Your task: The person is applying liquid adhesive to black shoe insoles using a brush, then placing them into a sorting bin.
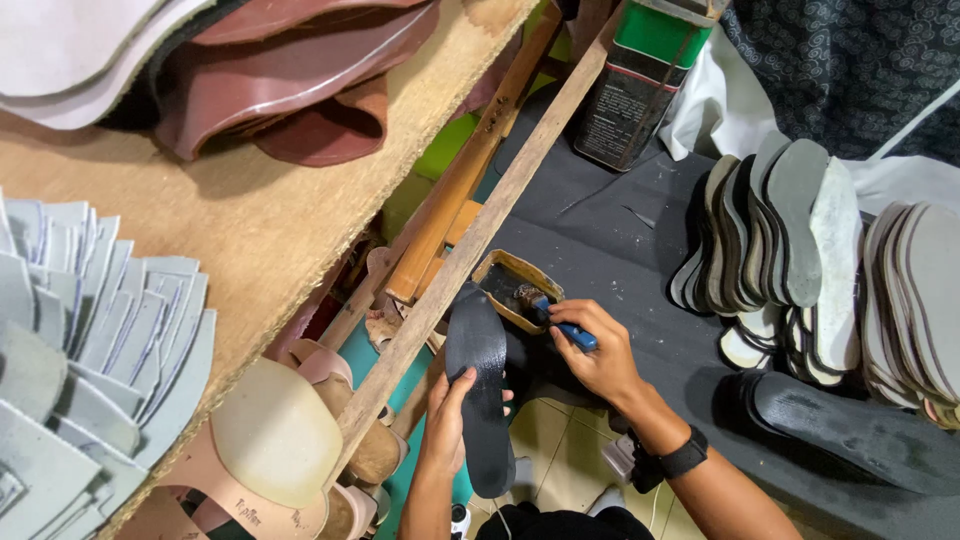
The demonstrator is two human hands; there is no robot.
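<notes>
While the left hand (447, 425) grips a dark shoe sole (482, 385) by its lower edge, face up and tilted toward the glue tin (497, 268), the right hand (598, 360) pinches a blue-handled brush (560, 324), bristles dipped in the tin; the sole is presumably held close for coating. Wooden slats (470, 245) crowd its left edge. Open room lies rightward on the dark mat (620, 250), before stacked soles (780, 240) and a green-topped can (645, 85).

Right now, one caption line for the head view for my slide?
Left hand steadies a dark shoe sole while right hand dips a blue-handled brush into a small tin.
</notes>
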